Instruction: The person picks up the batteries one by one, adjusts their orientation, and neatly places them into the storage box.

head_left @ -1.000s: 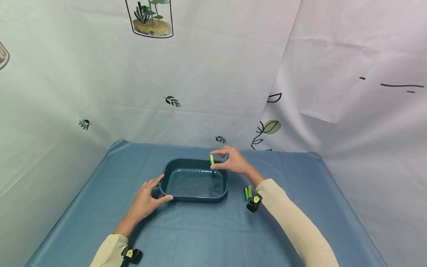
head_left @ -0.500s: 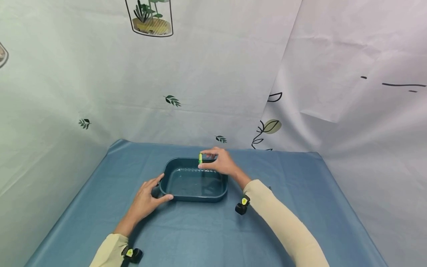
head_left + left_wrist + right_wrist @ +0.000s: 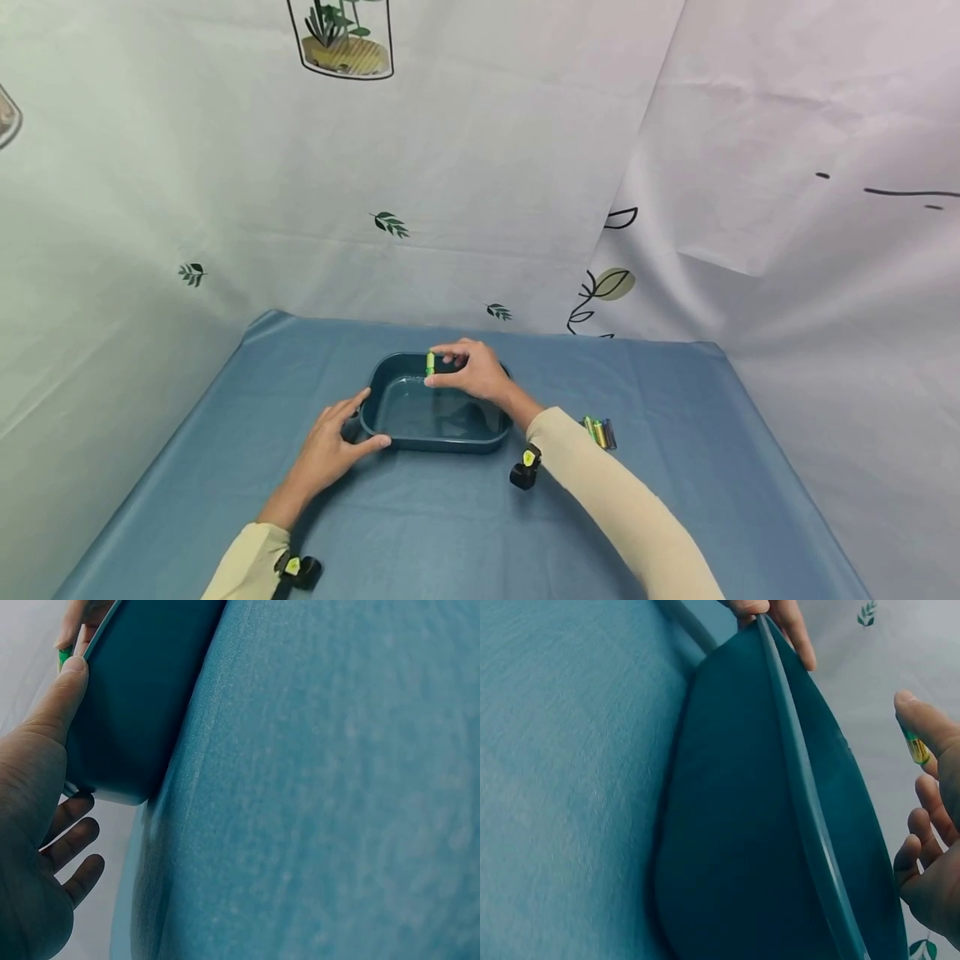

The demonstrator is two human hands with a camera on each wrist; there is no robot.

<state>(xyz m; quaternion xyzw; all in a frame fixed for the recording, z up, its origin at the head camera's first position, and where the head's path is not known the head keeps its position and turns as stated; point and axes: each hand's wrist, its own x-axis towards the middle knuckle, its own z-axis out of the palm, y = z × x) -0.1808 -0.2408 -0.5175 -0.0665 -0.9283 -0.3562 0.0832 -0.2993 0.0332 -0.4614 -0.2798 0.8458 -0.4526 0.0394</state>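
Observation:
A dark teal baking dish [image 3: 442, 444], rectangular with rounded corners, sits on the table in the head view. My left hand [image 3: 327, 446] holds its left end, the thumb on the near rim and the index finger on the left rim. Over the dish's far side, my right hand [image 3: 476, 372] pinches a small green-and-yellow battery [image 3: 431, 365] upright between thumb and fingertips. The right wrist view shows this battery [image 3: 915, 746] at the right, partly covered by the thumb. Much of the dish's inside right half is behind the right hand.
Several more batteries [image 3: 600, 433], green, yellow and dark, lie side by side right of the dish, partly hidden by the right sleeve [image 3: 615, 492]. A blue cloth [image 3: 420, 525] covers the table. Patterned white fabric [image 3: 480, 167] hangs behind and at the sides.
My right hand has moved left over the dish with the battery and slightly lower. The batteries on the table show from behind the sleeve again. My left hand stays on the dish.

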